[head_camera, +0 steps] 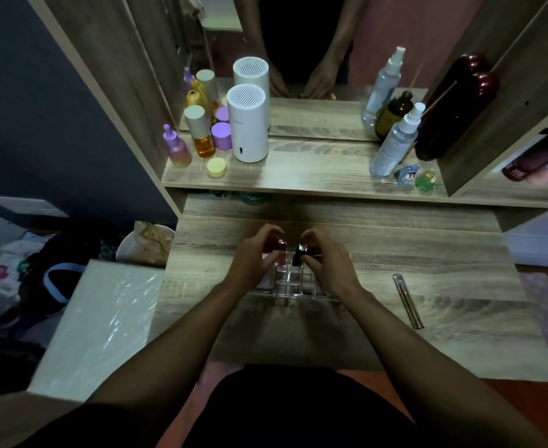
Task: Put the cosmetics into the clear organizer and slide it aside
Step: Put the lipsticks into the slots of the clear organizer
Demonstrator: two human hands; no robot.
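Both hands over the clear plastic compartmented organizer (290, 281).
Left hand (253, 257) grips a dark-red round-capped cosmetic (274, 245); right hand (326, 258) grips a black one (298, 253) (blurred).

The clear acrylic compartmented organizer (290, 284) is largely covered by both hands, its cell contents indistinct; the left hand (253, 261) hides most of a dark red rounded cosmetic (277, 244); the right hand (326, 263) masks a black item with a shiny cap (299, 253), type undeterminable; a green round lid (252, 198) under the wooden shelf (314, 169) is half concealed, lettering illegible.
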